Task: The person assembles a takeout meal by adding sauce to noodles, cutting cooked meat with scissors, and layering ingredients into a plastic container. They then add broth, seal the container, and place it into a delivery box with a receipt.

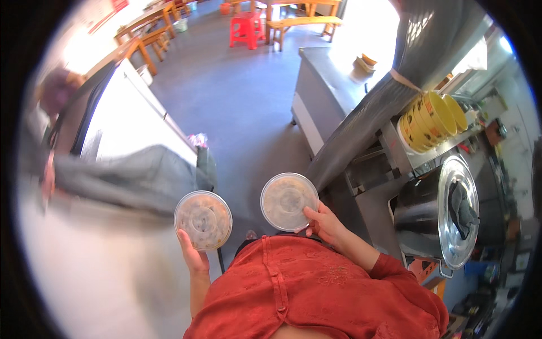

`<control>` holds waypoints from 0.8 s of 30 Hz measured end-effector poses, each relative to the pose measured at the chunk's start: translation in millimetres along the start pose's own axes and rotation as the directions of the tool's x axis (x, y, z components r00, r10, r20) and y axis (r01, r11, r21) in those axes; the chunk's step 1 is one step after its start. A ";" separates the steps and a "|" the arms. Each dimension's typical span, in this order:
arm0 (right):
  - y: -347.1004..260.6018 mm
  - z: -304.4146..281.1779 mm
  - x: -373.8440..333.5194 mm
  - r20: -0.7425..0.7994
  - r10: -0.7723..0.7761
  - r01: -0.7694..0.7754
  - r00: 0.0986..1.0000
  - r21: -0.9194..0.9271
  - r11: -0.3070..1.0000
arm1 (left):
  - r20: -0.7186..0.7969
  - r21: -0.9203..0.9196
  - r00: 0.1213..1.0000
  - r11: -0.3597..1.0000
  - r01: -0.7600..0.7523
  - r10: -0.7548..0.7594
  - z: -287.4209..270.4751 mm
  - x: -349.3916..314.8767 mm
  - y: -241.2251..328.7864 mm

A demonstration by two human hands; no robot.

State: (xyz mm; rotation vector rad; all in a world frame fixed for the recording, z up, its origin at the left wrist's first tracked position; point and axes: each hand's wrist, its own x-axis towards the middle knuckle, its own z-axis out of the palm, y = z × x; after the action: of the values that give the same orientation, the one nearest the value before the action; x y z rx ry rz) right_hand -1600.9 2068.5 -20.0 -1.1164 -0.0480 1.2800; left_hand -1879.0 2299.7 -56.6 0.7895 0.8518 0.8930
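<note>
My left hand holds a round plastic takeaway container with a translucent lid, its fingers around the lower edge. Pale and brownish contents show dimly through that lid. In my right hand is a second takeaway container of the same shape, with my thumb over the lid's right edge and the other fingers mostly hidden beneath. Its contents look pale and cannot be made out. Both containers are held in front of my red shirt, side by side and apart, lids facing up.
Grey curtain strips hang tied at the right, with another curtain at the left. A steel counter stands ahead right. Yellow buckets and a large lidded pot are to the right. A red stool and wooden benches stand farther off.
</note>
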 end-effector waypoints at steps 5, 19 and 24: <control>-64.7 13.1 62.1 -0.147 -0.152 0.163 0.977 0.067 0.984 | 0.196 -0.031 0.968 0.985 0.168 -0.158 87.5 140.6 9.0; -237.8 -65.6 222.3 -0.477 -0.225 0.380 0.849 0.257 0.889 | 0.502 0.197 0.766 0.915 0.351 -0.402 376.5 387.2 -74.5; -270.9 -96.7 256.5 -0.665 -0.269 0.527 0.697 0.220 0.821 | 0.653 0.300 0.613 0.895 0.330 -0.444 490.3 448.3 -111.9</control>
State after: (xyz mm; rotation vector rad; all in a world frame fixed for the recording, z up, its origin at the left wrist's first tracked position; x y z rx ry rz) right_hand -1255.4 2239.2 -22.5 -1.0353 0.4193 0.4430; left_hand -1251.3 2544.1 -64.8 0.9400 0.3586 0.0770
